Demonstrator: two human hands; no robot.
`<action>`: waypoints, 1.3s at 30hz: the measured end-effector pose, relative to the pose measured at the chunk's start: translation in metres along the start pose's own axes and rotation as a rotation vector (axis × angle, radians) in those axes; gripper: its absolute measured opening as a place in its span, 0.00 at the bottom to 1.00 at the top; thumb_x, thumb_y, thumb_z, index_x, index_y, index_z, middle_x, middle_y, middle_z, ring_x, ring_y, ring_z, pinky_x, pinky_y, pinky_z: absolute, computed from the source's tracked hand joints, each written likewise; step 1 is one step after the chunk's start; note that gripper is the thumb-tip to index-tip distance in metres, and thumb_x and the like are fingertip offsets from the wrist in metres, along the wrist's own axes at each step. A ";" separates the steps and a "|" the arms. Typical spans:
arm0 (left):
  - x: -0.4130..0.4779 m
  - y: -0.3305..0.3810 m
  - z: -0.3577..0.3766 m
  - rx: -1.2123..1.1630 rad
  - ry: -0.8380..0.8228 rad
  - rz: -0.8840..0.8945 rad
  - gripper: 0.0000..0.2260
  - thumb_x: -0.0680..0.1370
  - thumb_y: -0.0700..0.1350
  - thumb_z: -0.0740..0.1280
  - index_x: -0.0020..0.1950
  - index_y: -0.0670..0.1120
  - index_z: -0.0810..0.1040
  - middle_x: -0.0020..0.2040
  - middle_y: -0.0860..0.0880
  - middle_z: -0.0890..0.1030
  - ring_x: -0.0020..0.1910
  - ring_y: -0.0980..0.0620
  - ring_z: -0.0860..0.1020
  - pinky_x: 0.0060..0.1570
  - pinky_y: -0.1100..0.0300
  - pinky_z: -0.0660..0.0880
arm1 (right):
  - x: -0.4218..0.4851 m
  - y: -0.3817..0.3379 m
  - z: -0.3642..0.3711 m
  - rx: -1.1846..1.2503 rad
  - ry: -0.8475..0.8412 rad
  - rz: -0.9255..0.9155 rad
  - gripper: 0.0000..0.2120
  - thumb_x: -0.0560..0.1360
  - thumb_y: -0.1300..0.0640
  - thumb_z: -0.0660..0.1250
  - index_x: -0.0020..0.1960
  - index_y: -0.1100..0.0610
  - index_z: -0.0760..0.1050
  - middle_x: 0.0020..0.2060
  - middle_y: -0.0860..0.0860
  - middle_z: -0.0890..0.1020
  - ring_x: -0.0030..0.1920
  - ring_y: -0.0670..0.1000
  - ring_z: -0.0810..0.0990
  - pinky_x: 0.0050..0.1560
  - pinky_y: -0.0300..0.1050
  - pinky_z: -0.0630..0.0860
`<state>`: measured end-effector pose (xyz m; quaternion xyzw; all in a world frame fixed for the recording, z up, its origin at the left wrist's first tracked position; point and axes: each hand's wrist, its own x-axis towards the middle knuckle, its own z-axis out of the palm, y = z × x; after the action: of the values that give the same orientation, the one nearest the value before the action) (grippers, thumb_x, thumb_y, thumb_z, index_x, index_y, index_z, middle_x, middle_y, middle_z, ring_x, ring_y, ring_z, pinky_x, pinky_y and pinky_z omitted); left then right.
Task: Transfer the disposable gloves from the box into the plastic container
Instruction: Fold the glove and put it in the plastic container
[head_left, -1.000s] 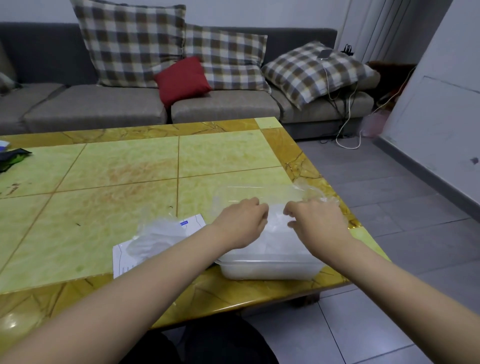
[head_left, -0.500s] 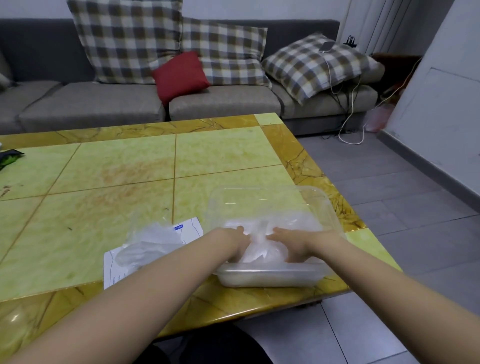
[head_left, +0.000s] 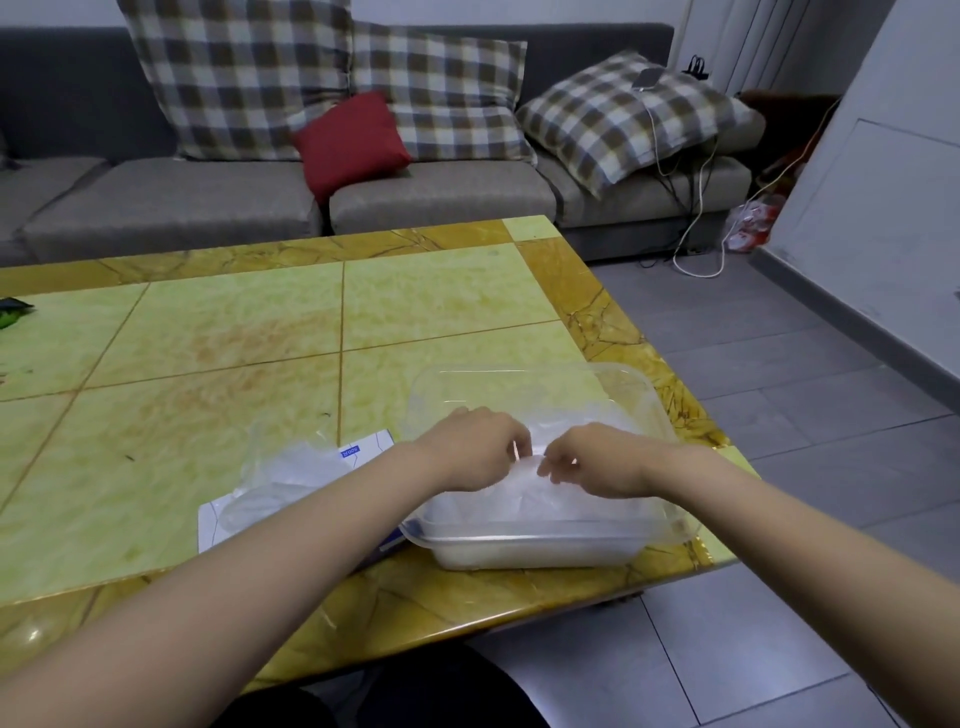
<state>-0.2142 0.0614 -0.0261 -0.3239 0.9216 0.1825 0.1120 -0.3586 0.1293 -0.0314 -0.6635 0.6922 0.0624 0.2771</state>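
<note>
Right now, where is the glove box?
In the head view, the glove box lies flat near the front edge of the table, just left of the plastic container, partly under loose gloves and behind the left forearm.

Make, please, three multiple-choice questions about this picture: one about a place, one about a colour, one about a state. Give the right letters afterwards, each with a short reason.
1. Where does the plastic container stand?
A. On the floor
B. On the sofa
C. On the table, near its right front corner

2. What colour is the small cushion?
A. Red
B. Blue
C. Black

3. What are the left hand and the right hand doing?
A. Lying flat on the table
B. Pinching the gloves over the container
C. Lifting a cup

Answers:
1 C: the container sits on the yellow top, close to the corner nearest the person's right arm.
2 A: it is plain red among the checked cushions.
3 B: both hands have curled fingers that meet at the crumpled clear gloves, above the container.
</note>
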 end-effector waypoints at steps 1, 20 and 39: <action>-0.002 0.002 0.001 -0.037 -0.045 -0.004 0.15 0.78 0.39 0.56 0.58 0.48 0.78 0.54 0.49 0.80 0.55 0.46 0.75 0.52 0.58 0.67 | 0.000 0.000 0.001 -0.013 -0.029 -0.003 0.18 0.78 0.68 0.55 0.62 0.55 0.76 0.57 0.50 0.80 0.56 0.50 0.77 0.53 0.38 0.70; 0.020 -0.004 0.036 0.392 -0.228 -0.049 0.30 0.77 0.38 0.64 0.75 0.48 0.55 0.69 0.44 0.62 0.63 0.41 0.69 0.48 0.54 0.68 | 0.019 0.014 0.018 -0.332 -0.033 0.044 0.36 0.73 0.52 0.70 0.76 0.51 0.56 0.74 0.50 0.61 0.71 0.54 0.63 0.68 0.50 0.65; -0.007 -0.009 -0.007 0.122 0.082 -0.095 0.20 0.81 0.52 0.58 0.72 0.48 0.62 0.66 0.46 0.72 0.63 0.46 0.72 0.60 0.52 0.66 | 0.004 -0.026 -0.020 -0.122 0.079 0.093 0.20 0.79 0.63 0.57 0.71 0.56 0.67 0.67 0.52 0.72 0.65 0.53 0.71 0.62 0.45 0.70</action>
<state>-0.2035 0.0564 -0.0199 -0.3671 0.9184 0.1070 0.1021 -0.3395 0.1132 -0.0088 -0.6481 0.7277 0.0910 0.2052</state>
